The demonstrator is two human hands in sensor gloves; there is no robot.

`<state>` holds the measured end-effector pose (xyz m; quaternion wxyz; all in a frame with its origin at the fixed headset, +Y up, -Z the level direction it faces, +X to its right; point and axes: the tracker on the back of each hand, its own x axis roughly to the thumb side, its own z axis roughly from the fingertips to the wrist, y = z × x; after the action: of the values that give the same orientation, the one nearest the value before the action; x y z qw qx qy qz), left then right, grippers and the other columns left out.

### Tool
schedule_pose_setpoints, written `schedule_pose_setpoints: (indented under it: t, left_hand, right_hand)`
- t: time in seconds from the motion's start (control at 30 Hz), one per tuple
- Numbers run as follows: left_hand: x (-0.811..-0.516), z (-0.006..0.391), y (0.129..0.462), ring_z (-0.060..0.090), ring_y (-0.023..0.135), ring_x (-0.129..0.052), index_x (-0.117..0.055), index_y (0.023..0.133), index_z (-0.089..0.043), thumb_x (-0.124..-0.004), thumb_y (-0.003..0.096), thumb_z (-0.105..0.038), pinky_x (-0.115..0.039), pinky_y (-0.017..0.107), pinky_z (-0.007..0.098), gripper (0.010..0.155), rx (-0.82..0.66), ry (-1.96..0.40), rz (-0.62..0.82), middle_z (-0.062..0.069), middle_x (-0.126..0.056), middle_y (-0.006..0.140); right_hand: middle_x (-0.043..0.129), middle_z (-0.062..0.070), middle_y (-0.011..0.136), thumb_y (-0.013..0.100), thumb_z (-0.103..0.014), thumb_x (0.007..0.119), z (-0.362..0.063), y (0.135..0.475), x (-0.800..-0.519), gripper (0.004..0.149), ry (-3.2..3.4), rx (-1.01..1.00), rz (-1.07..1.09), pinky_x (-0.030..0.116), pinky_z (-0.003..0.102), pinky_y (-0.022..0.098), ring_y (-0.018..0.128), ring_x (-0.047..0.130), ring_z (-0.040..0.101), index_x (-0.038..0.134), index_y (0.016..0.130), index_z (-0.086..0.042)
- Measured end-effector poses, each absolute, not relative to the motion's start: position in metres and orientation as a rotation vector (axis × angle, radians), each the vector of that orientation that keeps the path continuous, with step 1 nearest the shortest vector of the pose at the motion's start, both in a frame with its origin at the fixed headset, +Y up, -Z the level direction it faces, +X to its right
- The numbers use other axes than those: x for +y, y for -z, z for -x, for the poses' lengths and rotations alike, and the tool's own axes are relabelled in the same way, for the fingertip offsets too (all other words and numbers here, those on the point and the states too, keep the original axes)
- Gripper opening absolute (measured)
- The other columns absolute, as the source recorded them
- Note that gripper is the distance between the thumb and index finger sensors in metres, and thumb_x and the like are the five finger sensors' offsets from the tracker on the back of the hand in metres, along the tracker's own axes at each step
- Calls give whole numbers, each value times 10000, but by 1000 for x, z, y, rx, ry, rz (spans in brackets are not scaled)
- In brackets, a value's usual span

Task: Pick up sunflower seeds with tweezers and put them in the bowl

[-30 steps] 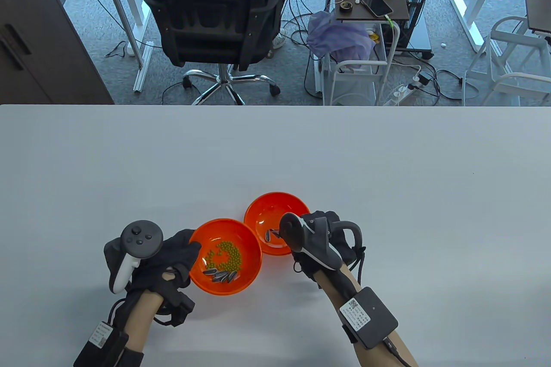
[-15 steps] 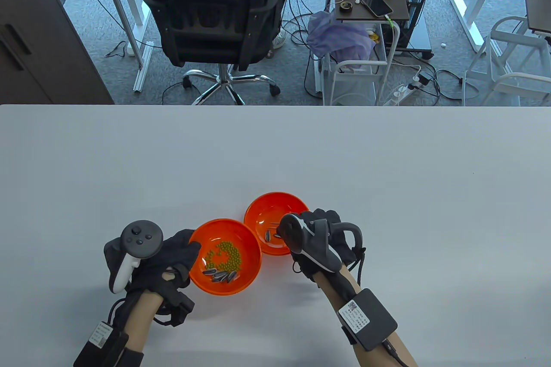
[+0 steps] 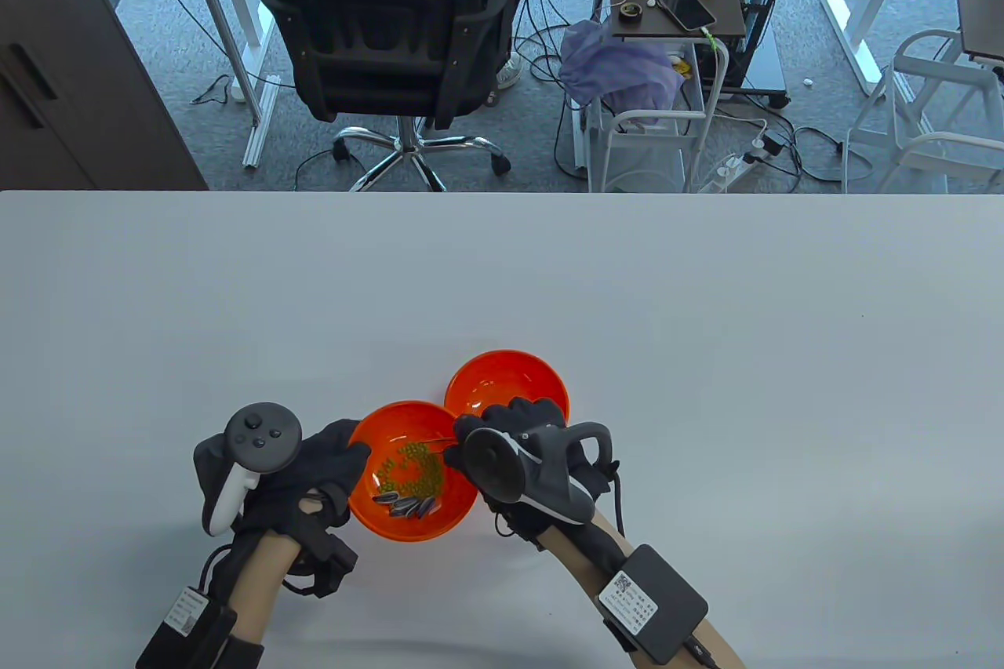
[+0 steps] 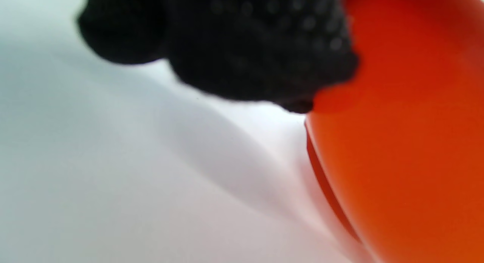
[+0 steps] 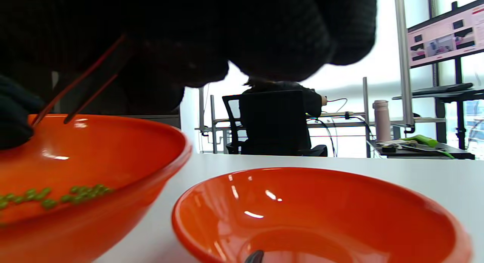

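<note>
Your right hand (image 3: 522, 457) over near orange plastic bowl (image 3: 369, 516), pinching thin metal tweezers (image 5: 81, 85); tips apart, nothing between them. Striped grey sunflower seeds (image 3: 404, 506) lie at bowl's near edge, below green peas (image 3: 409, 467). Seeds sit nearer you and left of tweezer tips; long axes run roughly left-right. Your left hand (image 3: 314, 477) grips bowl's left rim. Far orange bowl (image 3: 474, 379) touches it; one seed (image 5: 254, 257) shows inside. Likely next: bring tips toward you, straddle seed across its width.
</note>
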<state>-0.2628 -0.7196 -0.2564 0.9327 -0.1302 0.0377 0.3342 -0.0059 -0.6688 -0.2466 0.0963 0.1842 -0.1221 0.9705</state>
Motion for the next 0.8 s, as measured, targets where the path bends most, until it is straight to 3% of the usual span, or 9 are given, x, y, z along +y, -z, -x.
schedule_pose_setpoints:
  t: [0.33, 0.8]
  left_hand:
    - [-721, 259, 256, 114, 67, -1024, -833, 898, -190, -781, 469, -405, -947, 231, 367, 482, 62, -680, 272, 46, -1047, 397]
    - [-721, 256, 255, 115, 67, -1024, -834, 897, -190, -782, 470, -404, -946, 232, 367, 481, 49, -680, 275, 48, -1047, 397]
  right_hand:
    - [1004, -117, 335, 273, -585, 871, 38, 224, -681, 473, -2928, -353, -744, 870, 377, 430, 277, 982, 126, 1069, 606, -315]
    - [1003, -114, 302, 268, -569, 879, 44, 218, -686, 453, -2958, -414, -792, 880, 370, 404, 242, 980, 125, 1087, 558, -291]
